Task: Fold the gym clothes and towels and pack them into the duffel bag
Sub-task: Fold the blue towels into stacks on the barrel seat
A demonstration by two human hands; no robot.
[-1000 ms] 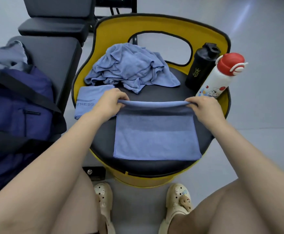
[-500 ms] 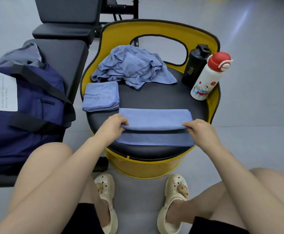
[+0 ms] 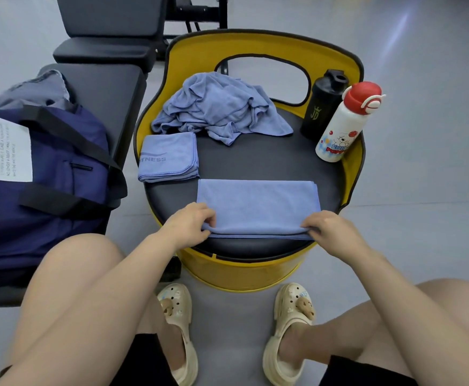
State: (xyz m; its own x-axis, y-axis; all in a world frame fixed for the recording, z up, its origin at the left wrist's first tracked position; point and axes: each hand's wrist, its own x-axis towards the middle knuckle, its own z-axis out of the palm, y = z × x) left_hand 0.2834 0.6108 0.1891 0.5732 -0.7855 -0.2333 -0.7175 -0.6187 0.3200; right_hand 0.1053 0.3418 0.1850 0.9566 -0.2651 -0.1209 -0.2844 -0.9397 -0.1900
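A blue towel lies folded into a long strip on the black seat of a yellow barrel stool. My left hand pinches its near left corner and my right hand pinches its near right corner. A smaller folded blue towel with grey lettering lies at the seat's left edge. A crumpled blue garment is heaped at the back of the seat. The navy duffel bag with black straps sits on a black bench to my left.
A black shaker bottle and a white bottle with a red cap stand at the seat's right rim. A grey cloth lies behind the bag. The black bench runs along the left. My knees and clogs are below.
Both hands pulled the towel's far edge toward me, folding it down over the near half into a narrower strip. The hands now sit at the near corners.
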